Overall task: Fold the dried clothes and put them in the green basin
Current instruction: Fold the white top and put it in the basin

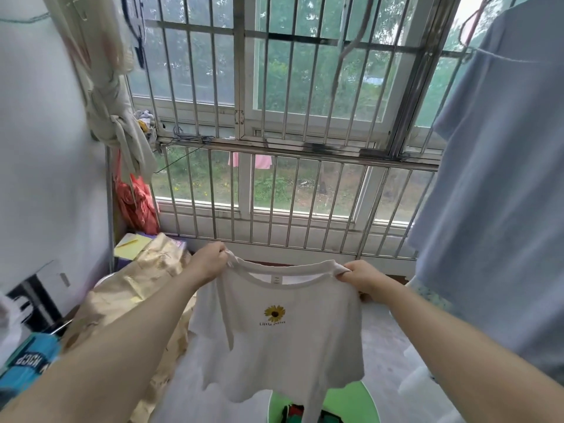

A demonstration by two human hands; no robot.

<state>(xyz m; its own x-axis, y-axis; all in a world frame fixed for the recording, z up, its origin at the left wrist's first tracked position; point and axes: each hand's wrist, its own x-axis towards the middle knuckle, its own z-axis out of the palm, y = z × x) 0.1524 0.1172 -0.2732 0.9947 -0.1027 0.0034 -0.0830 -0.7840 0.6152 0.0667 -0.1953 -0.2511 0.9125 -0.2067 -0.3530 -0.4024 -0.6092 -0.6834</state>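
Both hands hold a white T-shirt (277, 346) up by its shoulders, above the green basin (367, 401).

Left hand (210, 264) is clenched on the shirt's left shoulder seam and right hand (358, 277) is clenched on the right one, so the collar is stretched between them. The shirt hangs flat with its front to the camera. It has a yellow daisy print on the chest with "Little" under it; the second word is too blurred to read. The neck tag is too small to read. The shirt hem covers part of the basin, where dark, red and green fabric shows inside. Low left is a blue package (29, 366) with white letters, tilted and not surely legible. Also in view: a gold-cream cloth (137, 288) on the left, a pale blue garment (494, 209) hanging on the right, and a barred window (274, 87) ahead.
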